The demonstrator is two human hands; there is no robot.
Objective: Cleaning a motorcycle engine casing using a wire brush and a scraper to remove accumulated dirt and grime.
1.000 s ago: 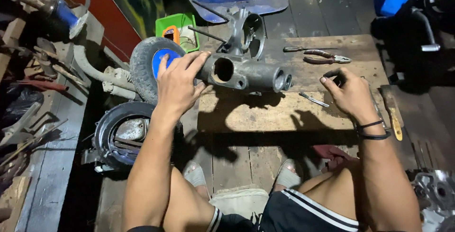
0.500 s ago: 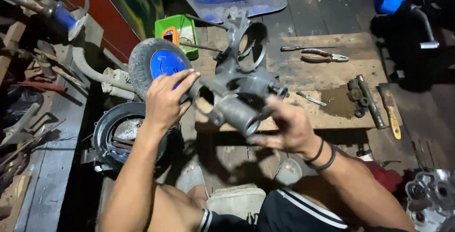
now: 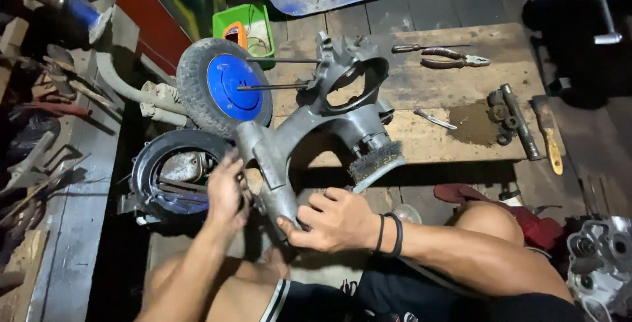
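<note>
Grey cast-metal engine casing (image 3: 309,131), greasy, held up off the wooden plank bench (image 3: 461,85), tilted, ring-shaped end pointing away from the person. Right hand (image 3: 332,220) is closed around the casing's lower narrow end, fingers wrapped underneath. Left hand (image 3: 225,190) is clamped on the left edge of the same end, thumb side against the metal. A wire brush (image 3: 376,162) sits just beside the casing's right side; hard to tell whether it touches it or lies on the bench edge. Two thin rods (image 3: 276,75) stick out left from the ring end, across a small blue-hubbed wheel (image 3: 225,85). Below the wheel: a round dark cover (image 3: 172,174) on the floor. On the bench: pliers (image 3: 454,57), hammer (image 3: 520,121), a wooden-handled tool (image 3: 548,132). Green plastic tub (image 3: 247,26) behind the wheel.
</note>
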